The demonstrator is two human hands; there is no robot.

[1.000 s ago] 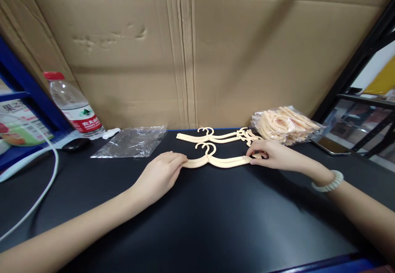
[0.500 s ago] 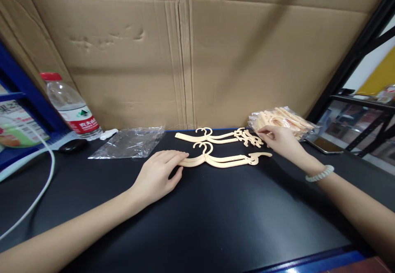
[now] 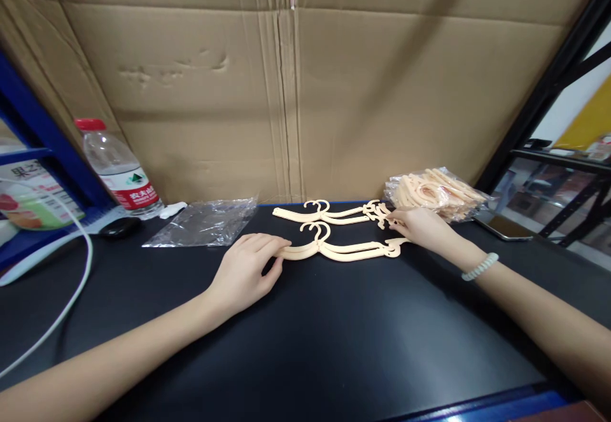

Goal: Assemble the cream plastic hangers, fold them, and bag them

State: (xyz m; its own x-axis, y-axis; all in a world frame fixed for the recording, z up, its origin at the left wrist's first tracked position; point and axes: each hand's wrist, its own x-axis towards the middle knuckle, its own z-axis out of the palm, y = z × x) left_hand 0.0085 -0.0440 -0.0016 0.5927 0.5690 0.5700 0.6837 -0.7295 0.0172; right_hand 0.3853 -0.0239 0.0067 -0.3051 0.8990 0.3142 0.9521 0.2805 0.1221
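Two sets of cream plastic hanger pieces lie on the black table. My left hand (image 3: 251, 266) has its fingers closed on the left end of the nearer hanger set (image 3: 351, 254), whose hooks point up and left. Behind it lies the farther hanger set (image 3: 344, 216), with a cluster of small cream pieces (image 3: 377, 209) at its right end. My right hand (image 3: 415, 226) is at the right side of that cluster, its fingertips pinched together; whether a small piece is between them is too small to tell.
A clear bag of cream parts (image 3: 436, 191) lies behind my right hand, with a phone (image 3: 503, 226) beside it. At the left are a flat clear bag (image 3: 205, 221), a water bottle (image 3: 126, 177), a black mouse (image 3: 120, 227) and a white cable (image 3: 84, 275). Cardboard (image 3: 200, 104) stands behind.
My right hand has moved left, from beside the clear bag of parts to the small pieces, and now covers part of the nearer set's right end. My left hand stays on the hanger end.
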